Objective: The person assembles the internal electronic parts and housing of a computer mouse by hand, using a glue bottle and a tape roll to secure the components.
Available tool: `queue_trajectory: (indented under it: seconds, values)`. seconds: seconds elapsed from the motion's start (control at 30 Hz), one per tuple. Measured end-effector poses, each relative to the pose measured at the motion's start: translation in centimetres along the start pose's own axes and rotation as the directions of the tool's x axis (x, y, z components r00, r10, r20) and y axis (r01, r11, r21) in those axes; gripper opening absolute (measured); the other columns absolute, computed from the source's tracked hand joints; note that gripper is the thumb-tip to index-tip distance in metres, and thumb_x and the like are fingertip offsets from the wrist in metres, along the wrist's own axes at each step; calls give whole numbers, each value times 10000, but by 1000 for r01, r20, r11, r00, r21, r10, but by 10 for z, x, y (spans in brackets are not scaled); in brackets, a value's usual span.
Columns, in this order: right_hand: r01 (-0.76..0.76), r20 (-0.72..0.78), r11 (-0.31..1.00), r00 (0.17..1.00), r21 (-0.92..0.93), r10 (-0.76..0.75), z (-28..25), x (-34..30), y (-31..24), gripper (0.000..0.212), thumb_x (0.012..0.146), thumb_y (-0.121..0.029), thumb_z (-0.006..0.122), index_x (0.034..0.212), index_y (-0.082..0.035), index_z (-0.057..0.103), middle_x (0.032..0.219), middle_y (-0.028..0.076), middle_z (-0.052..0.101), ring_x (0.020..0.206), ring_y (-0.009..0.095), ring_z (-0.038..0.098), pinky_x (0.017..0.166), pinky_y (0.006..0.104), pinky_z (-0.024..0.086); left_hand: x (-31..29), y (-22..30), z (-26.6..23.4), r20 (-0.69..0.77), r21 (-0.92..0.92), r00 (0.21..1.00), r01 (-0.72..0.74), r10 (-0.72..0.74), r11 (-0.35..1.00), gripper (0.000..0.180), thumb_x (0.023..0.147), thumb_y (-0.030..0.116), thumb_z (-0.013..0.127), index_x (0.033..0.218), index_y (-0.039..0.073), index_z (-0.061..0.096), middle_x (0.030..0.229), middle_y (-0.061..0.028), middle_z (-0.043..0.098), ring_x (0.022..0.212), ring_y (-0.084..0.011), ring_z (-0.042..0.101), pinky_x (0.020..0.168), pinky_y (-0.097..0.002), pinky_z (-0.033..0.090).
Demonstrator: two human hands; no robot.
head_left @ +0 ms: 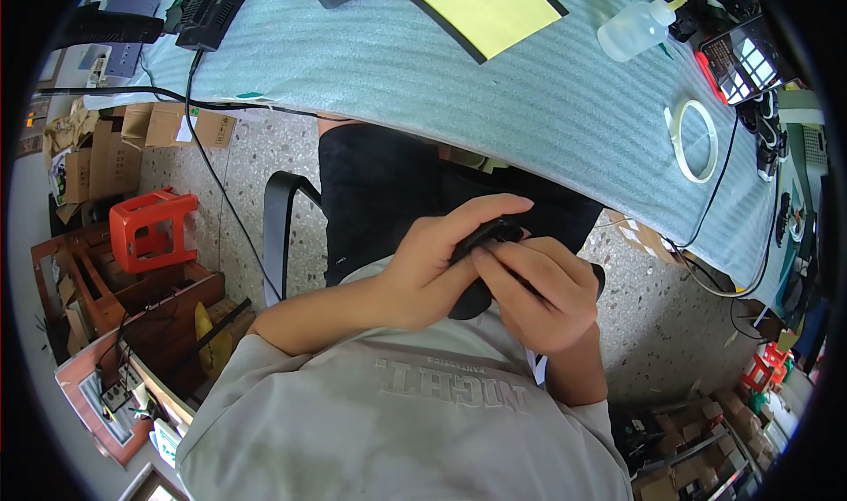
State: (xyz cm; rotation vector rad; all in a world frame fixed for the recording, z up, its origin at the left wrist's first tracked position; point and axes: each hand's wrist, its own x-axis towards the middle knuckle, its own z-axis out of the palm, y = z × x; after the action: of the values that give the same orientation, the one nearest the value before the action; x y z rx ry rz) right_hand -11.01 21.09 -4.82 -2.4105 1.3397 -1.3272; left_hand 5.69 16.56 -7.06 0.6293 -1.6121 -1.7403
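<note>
Both my hands meet over my lap, close to the front of my light grey shirt. My left hand [425, 267] is closed around a small black object [496, 230], its thumb stretched along the top. From the other side my right hand [551, 296] pinches at the same object with bent fingers. Only a glossy dark upper end shows between the hands, so its kind cannot be made out. A rounded black shape [472, 301] shows below the fingers; whether it belongs to that object is unclear.
Ahead stands a table with a pale blue cover [371, 78]. On it are a black-edged yellow sheet [481, 7], a squeeze bottle [631, 33], a white ring [678, 144] and a screened device [750, 64]. A black cable [221, 183] hangs at left, near a red stool [132, 236] and an armrest [278, 214].
</note>
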Motion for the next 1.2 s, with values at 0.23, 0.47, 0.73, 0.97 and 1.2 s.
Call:
queue_trajectory:
  seconds: [0.23, 0.47, 0.73, 0.97, 1.2]
  values:
    - [-290, -8, 930, 954, 227, 299, -13, -7, 9, 307, 615, 51, 755, 917, 22, 711, 827, 132, 662, 641, 226, 634, 581, 283, 535, -4, 13, -11, 27, -466, 976, 202, -215, 861, 337, 1017, 11, 386, 1349, 23, 443, 1273, -147, 522, 1022, -174, 617, 702, -300, 592]
    - [-251, -15, 955, 966, 158, 257, -3, 3, 0, 280, 644, 96, 767, 908, 28, 701, 804, 147, 673, 651, 230, 657, 537, 285, 516, -1, 12, -13, 26, -257, 990, 142, -140, 956, 299, 1020, 40, 398, 1318, 21, 412, 1234, -155, 529, 919, -161, 632, 705, -295, 581]
    - [-430, -27, 850, 888, 305, 459, -3, -9, 2, 226, 684, 133, 733, 876, 22, 689, 806, 145, 687, 689, 219, 685, 591, 274, 542, 2, 10, -10, -104, -168, 989, 82, -101, 982, 264, 986, 1, 469, 1249, -10, 483, 973, -83, 619, 758, -126, 645, 655, -243, 515]
    - [-416, -123, 773, 840, 478, 528, 5, -14, -4, 229, 685, 104, 774, 885, 26, 695, 853, 130, 691, 718, 208, 690, 609, 265, 542, 9, 7, -10, -73, 49, 995, -62, 66, 997, 305, 903, -82, 548, 1198, -9, 520, 973, -84, 629, 715, -90, 630, 617, -227, 497]
    - [-381, -37, 871, 911, 311, 412, -5, -16, 6, 228, 686, 76, 789, 893, 25, 705, 855, 143, 692, 703, 208, 692, 600, 259, 548, 8, 17, -5, -76, -61, 997, 21, -26, 998, 319, 903, -124, 500, 1204, -20, 505, 993, -93, 625, 704, -81, 621, 583, -225, 494]
